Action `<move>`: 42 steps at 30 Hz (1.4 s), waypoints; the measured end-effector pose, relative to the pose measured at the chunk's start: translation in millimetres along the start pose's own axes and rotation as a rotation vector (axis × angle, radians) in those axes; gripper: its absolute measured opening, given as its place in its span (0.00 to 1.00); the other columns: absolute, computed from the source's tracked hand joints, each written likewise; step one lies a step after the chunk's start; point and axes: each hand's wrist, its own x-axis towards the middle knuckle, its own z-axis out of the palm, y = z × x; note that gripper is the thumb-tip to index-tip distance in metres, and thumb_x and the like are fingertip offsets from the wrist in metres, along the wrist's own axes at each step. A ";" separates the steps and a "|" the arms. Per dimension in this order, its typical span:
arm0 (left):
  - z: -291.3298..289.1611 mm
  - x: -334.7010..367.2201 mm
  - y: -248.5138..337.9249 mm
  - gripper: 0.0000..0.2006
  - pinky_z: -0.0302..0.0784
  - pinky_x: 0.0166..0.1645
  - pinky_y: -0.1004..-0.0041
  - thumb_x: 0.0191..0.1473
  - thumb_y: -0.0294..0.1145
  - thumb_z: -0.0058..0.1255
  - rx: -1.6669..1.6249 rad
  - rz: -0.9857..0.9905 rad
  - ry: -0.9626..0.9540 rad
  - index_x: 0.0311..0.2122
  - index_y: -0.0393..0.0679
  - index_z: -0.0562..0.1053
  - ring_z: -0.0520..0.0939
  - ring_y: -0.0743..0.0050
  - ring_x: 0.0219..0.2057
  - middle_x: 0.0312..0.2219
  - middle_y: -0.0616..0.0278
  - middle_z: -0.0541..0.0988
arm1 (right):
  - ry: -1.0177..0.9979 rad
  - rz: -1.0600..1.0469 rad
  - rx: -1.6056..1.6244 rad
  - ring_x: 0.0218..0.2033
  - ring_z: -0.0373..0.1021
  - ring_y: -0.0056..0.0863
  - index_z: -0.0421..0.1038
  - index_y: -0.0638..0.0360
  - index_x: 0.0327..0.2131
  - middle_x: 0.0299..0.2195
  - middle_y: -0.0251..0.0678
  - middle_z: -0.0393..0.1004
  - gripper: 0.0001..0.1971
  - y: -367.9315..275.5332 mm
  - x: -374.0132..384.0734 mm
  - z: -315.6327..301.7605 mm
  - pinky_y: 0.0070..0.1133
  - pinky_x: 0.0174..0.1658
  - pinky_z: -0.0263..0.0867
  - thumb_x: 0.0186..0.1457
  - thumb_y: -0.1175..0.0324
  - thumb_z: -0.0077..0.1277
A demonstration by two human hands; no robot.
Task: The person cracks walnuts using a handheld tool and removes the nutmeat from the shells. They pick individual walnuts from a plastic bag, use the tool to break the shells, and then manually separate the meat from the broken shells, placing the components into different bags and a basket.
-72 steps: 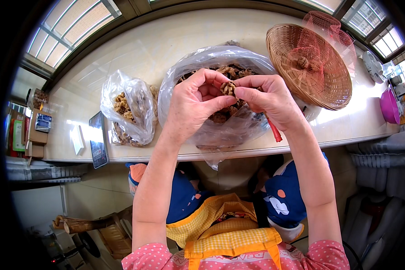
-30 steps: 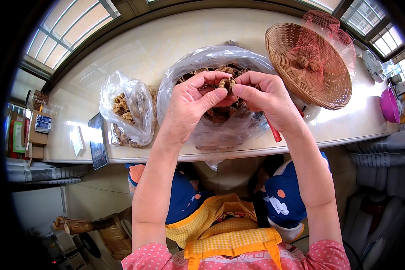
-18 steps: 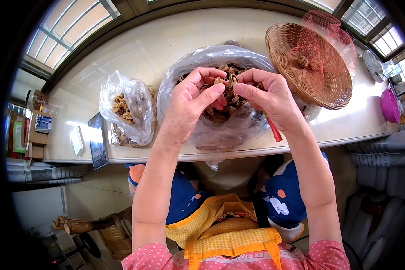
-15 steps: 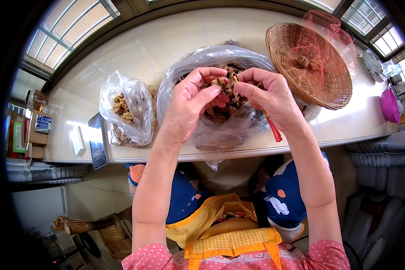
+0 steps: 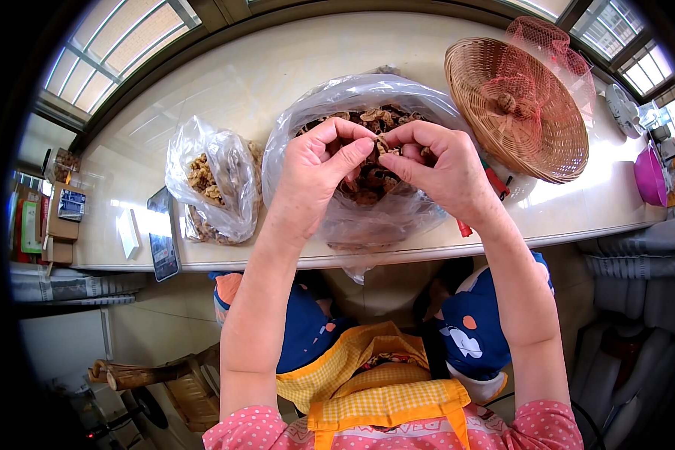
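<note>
Over the open mouth of a large clear plastic bag (image 5: 292, 187), my two hands meet fingertip to fingertip. My right hand (image 5: 442, 161) pinches a small piece of cracked walnut (image 5: 383, 146) between thumb and fingers. Thumb and forefinger of my left hand (image 5: 315, 161) are pressed together against the same piece; anything further inside that grip is hidden. Brown walnut shells (image 5: 379, 116) fill the bag beneath. Partly behind my right wrist lies a tool with red handles (image 5: 495, 180).
A smaller clear bag (image 5: 236, 180) of walnut kernels (image 5: 202, 180) stands to the left, by a phone (image 5: 163, 236) and a white block (image 5: 127, 234). A wicker basket (image 5: 472, 67) with a walnut and red netting (image 5: 540, 45) sits right, a purple bowl (image 5: 649, 176) farther right.
My fingertips have drawn closer together and the walnut kernel piece seen by my left fingers no longer shows. My right hand has shifted slightly left and down.
</note>
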 end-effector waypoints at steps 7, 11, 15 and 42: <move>0.8 0.2 -3.4 0.06 0.64 0.29 0.85 0.57 0.30 0.52 0.089 0.045 0.046 0.35 0.39 0.73 0.67 0.89 0.23 0.22 0.73 0.72 | 0.003 0.020 0.052 0.19 0.58 0.14 0.74 0.68 0.35 0.16 0.27 0.64 0.10 0.0 -0.4 2.2 0.16 0.25 0.59 0.51 0.71 0.55; 0.7 0.9 -2.0 0.05 0.64 0.31 0.85 0.57 0.30 0.52 0.003 0.059 0.086 0.35 0.39 0.73 0.68 0.89 0.25 0.24 0.73 0.72 | 0.016 0.022 0.164 0.20 0.61 0.14 0.73 0.69 0.35 0.19 0.26 0.68 0.10 7.7 0.5 3.2 0.14 0.26 0.60 0.53 0.70 0.51; 1.3 2.4 -3.3 0.05 0.67 0.33 0.84 0.54 0.27 0.54 0.205 0.132 0.191 0.35 0.38 0.74 0.71 0.88 0.26 0.24 0.72 0.73 | -0.067 0.136 0.322 0.19 0.55 0.06 0.73 0.66 0.37 0.19 0.20 0.63 0.10 4.2 2.2 -5.6 0.09 0.22 0.50 0.57 0.69 0.47; 8.0 -1.3 1.3 0.13 0.73 0.49 0.76 0.56 0.16 0.43 0.127 0.114 -0.060 0.47 0.35 0.67 0.75 0.77 0.43 0.43 0.60 0.73 | -0.076 0.355 0.748 0.16 0.53 0.08 0.68 0.61 0.39 0.26 0.27 0.66 0.10 8.5 4.7 -6.2 0.10 0.20 0.46 0.62 0.65 0.44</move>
